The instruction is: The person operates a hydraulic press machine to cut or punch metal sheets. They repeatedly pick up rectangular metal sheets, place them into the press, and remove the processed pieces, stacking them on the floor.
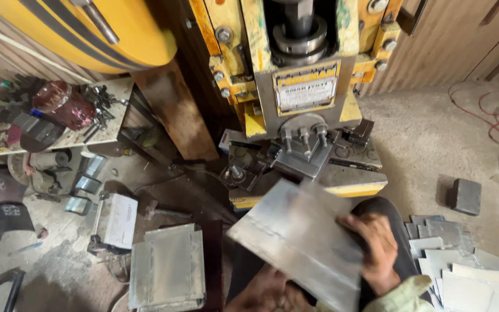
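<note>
- a flat grey metal sheet (298, 242) is held tilted in front of the person, low in the view, just below the bed of the press; a faint line runs across its face.
- the right hand (376, 251) lies on the sheet's right edge, fingers curled over the top face and gripping it; the hand is blurred.
- the left hand (270, 292) is under the sheet's lower edge at the bottom of the view, partly hidden by the sheet; it touches the sheet, but i cannot tell how its fingers are closed.
- a pale green sleeve (402, 294) shows at the right wrist.
- just above the sheet stands a yellow power press (304, 86), with its grey ram block and bolted tooling (304, 141) over the bed.
- a big yellow flywheel (88, 29) fills the upper left.
- to the right on the floor lies a pile of cut metal sheets (463, 271), near the right hand.
- a dark metal block (465, 196) sits on the floor beyond that pile.
- to the left on the floor is a stack of bent metal plates (167, 268).
- far left, a cluttered desk (108, 136) carries tools and a dark red motor part (63, 104).
</note>
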